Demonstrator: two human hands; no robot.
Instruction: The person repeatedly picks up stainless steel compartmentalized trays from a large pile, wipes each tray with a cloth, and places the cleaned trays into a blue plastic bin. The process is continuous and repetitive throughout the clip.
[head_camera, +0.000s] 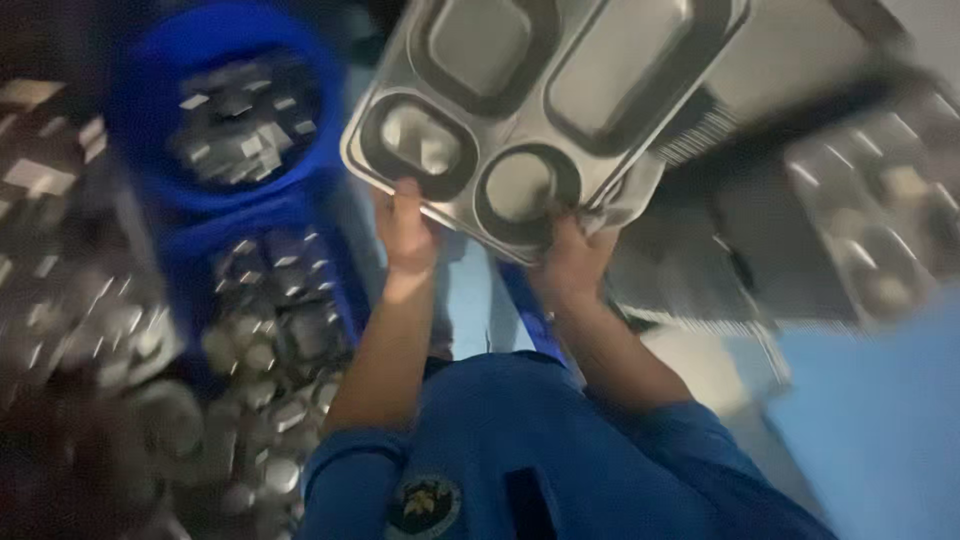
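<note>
Both hands are clamped on the near edge of a steel compartment tray (540, 90), left hand (408, 232) under the round-well corner, right hand (572, 262) just beside it, so the tray hangs out in front at a tilt. It's shiny and looks empty: two larger rounded-rectangle wells, two small round ones. Below left, a blue tub (215, 120) of blurry steel pieces.

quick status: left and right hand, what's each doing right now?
Left hand: closed on the near edge of the steel compartment tray.
Right hand: closed on the same tray's near edge, beside the left.
</note>
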